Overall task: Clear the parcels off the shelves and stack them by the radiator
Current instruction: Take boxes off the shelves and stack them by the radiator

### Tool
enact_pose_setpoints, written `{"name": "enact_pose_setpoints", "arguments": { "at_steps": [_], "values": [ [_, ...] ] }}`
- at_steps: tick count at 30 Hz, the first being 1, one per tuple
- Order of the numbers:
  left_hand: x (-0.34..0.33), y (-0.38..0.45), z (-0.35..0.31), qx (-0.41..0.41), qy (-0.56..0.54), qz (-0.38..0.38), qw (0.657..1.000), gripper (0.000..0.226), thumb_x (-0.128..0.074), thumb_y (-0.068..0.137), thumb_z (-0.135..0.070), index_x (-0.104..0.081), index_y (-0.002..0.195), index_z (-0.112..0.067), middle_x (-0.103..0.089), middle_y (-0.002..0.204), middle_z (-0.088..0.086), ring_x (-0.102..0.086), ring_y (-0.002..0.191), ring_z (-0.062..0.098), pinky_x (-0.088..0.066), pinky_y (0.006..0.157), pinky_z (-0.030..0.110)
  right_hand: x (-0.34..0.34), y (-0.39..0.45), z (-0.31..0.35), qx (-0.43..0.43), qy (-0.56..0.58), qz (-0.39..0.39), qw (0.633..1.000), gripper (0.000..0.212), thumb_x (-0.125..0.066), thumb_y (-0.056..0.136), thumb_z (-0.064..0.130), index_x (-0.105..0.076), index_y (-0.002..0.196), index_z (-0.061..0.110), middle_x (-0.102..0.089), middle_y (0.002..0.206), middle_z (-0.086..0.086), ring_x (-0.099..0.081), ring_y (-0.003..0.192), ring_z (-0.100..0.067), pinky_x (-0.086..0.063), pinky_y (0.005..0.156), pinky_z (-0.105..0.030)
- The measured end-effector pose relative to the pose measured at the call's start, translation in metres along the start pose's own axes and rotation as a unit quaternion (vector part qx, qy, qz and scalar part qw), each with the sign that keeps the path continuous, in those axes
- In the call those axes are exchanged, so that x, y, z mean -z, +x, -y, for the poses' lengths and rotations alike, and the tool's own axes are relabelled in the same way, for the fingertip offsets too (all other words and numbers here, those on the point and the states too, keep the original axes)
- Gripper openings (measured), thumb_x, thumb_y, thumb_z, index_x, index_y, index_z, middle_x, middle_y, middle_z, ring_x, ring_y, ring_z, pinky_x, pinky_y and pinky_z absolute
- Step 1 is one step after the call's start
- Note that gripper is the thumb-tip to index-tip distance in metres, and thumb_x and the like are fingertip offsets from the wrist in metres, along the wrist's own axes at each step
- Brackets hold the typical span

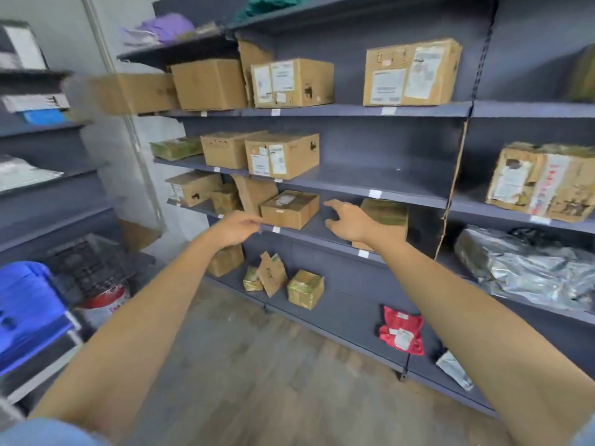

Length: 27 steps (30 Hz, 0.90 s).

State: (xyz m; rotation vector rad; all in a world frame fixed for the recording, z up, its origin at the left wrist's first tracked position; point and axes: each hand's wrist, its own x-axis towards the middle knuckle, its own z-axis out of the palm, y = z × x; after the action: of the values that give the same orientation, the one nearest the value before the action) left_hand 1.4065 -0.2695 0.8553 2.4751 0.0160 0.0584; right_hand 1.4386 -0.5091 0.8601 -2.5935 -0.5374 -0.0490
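- The small cardboard box [289, 208] I'm reaching for sits at the front edge of the third shelf [325, 235], turned a little askew, with a label on its lid. It's low and flat-sided, so I judge it stiff and fairly light; the corners look sound, and plain cardboard shouldn't slip in bare palms.
- I'd take it with one palm on each short side and lift straight off the shelf. Its own lid is closed, so nothing should spill.
- My left hand [236, 227] is at the shelf's front edge, just beside the box's near-left corner, fingers loosely extended and holding nothing. Whether the fingertips touch the shelf lip I cannot tell.
- My right hand [349, 220] is spread with fingers apart over bare shelf just right of the box, also holding nothing and not yet touching it. The box lies between my two hands.
- Behind my right hand stands a taped parcel [384, 213] on the same shelf, close enough that I judge my knuckles could brush it.
- Left of the box, a torn cardboard flap [254, 192] leans upright against the shelf back.
- The shelves above and below hold more boxes, and a red pouch [401, 329] lies on the bottom shelf. No radiator is in view.
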Motion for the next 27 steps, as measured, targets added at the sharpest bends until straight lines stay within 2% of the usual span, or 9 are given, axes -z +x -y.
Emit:
{"name": "enact_pose_setpoints", "arguments": {
  "at_steps": [5,9,12,14,15,17,21,25,27],
  "values": [
    [0.015,0.081,0.056,0.033,-0.084,-0.039,0.995,0.033,-0.046,0.097,-0.014,-0.056,0.128,-0.009,-0.05,0.138,0.007,-0.045,0.125,0.016,-0.031,0.086,0.012,-0.019,0.109,0.011,0.01,0.01,0.016,1.0,0.052,-0.049,0.093,0.018,-0.035,0.142,0.01,-0.043,0.144,-0.013,-0.042,0.129,-0.028,-0.033,0.095,-0.022],
    [0.029,0.177,0.074,0.035,-0.132,-0.034,0.99,0.032,-0.045,0.096,-0.009,-0.058,0.125,-0.007,-0.055,0.132,0.009,-0.049,0.095,0.005,-0.036,0.05,-0.002,-0.016,0.21,-0.001,0.018,-0.068,0.002,0.998,0.047,-0.047,0.094,0.018,-0.039,0.139,0.01,-0.045,0.141,-0.017,-0.042,0.128,-0.033,-0.036,0.099,-0.032],
    [0.045,0.257,0.078,0.049,-0.149,-0.032,0.987,0.033,-0.046,0.097,-0.019,-0.055,0.128,-0.009,-0.053,0.135,0.005,-0.046,0.098,0.004,-0.041,0.065,0.006,-0.007,0.289,-0.015,0.008,-0.083,0.021,0.996,0.047,-0.046,0.095,0.019,-0.039,0.14,0.012,-0.044,0.142,-0.014,-0.042,0.128,-0.031,-0.035,0.101,-0.032],
    [0.056,0.301,0.081,0.061,-0.158,-0.023,0.985,0.034,-0.048,0.097,-0.017,-0.054,0.128,-0.005,-0.06,0.123,0.007,-0.055,0.092,0.001,-0.044,0.064,0.006,0.002,0.337,-0.028,-0.019,-0.095,0.052,0.994,0.047,-0.043,0.096,0.019,-0.035,0.142,0.013,-0.039,0.146,-0.012,-0.039,0.131,-0.03,-0.033,0.104,-0.032],
    [0.06,0.321,0.084,0.065,-0.153,-0.016,0.986,0.035,-0.048,0.097,-0.016,-0.052,0.129,-0.003,-0.06,0.121,0.008,-0.06,0.096,0.002,-0.047,0.069,0.008,0.005,0.36,-0.035,-0.037,-0.103,0.064,0.992,0.047,-0.041,0.097,0.02,-0.033,0.144,0.014,-0.036,0.149,-0.01,-0.038,0.133,-0.029,-0.032,0.105,-0.032],
    [0.072,0.361,0.098,0.075,-0.127,-0.02,0.989,0.037,-0.045,0.098,-0.018,-0.05,0.133,-0.008,-0.05,0.137,0.006,-0.05,0.121,0.013,-0.042,0.087,0.019,0.01,0.403,-0.047,-0.063,-0.111,0.063,0.99,0.048,-0.037,0.099,0.021,-0.03,0.145,0.016,-0.031,0.152,-0.007,-0.033,0.137,-0.027,-0.028,0.109,-0.033],
    [0.095,0.433,0.134,0.081,-0.13,-0.014,0.988,0.035,-0.044,0.098,-0.024,-0.053,0.131,-0.013,-0.048,0.138,0.004,-0.046,0.116,0.014,-0.033,0.085,0.022,0.003,0.474,-0.054,-0.079,-0.086,0.073,0.99,0.05,-0.038,0.098,0.019,-0.027,0.147,0.017,-0.025,0.155,-0.004,-0.027,0.141,-0.024,-0.024,0.112,-0.032],
    [0.121,0.511,0.155,0.074,-0.153,-0.038,0.985,0.034,-0.047,0.096,-0.026,-0.055,0.128,-0.014,-0.052,0.132,0.003,-0.048,0.106,0.012,-0.035,0.079,0.021,-0.014,0.536,-0.044,-0.09,-0.041,0.068,0.993,0.053,-0.039,0.099,0.027,-0.024,0.148,0.015,-0.023,0.156,-0.004,-0.026,0.141,-0.024,-0.024,0.111,-0.03],
    [0.128,0.555,0.163,0.058,-0.165,-0.041,0.984,0.041,-0.047,0.095,-0.029,-0.048,0.134,-0.015,-0.05,0.136,0.002,-0.049,0.111,0.014,-0.036,0.082,0.02,-0.024,0.57,-0.04,-0.103,-0.01,0.047,0.994,0.055,-0.038,0.099,0.032,-0.02,0.149,0.016,-0.025,0.155,-0.006,-0.028,0.14,-0.025,-0.026,0.11,-0.03]
  ]
}}
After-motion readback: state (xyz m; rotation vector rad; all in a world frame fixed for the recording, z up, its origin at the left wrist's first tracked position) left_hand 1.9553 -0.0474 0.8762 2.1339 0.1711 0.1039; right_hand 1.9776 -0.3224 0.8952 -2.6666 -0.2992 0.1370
